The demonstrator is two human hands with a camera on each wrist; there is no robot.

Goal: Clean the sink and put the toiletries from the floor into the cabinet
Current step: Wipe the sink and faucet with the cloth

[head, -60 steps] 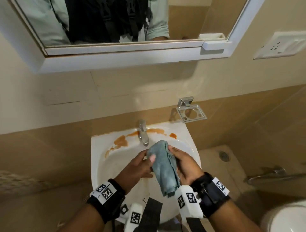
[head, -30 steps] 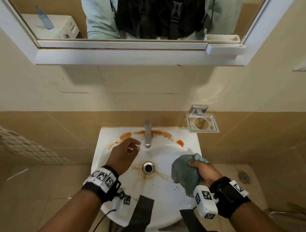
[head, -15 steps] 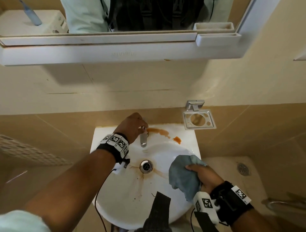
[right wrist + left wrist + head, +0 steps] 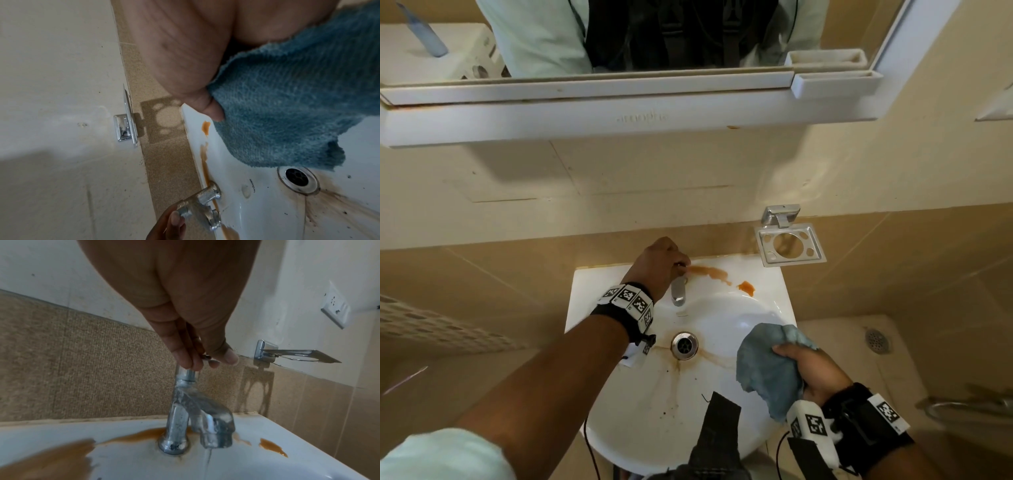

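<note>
A white sink with orange-brown stains on its back ledge and brown streaks round the drain fills the middle of the head view. My left hand pinches the small handle on top of the chrome tap; its fingertips close round the handle, and a thin stream of water falls from the spout. My right hand grips a bunched blue cloth over the basin's right side; the same blue cloth hangs just above the drain.
A chrome holder juts from the wall right of the tap. The white mirror cabinet hangs above the sink. A wall socket sits farther right. A floor drain and a chrome rail lie right of the sink.
My left hand rose from the basin's left rim to the tap's handle and now pinches it. Water has started to run. The right hand has kept the cloth over the basin's right side.
</note>
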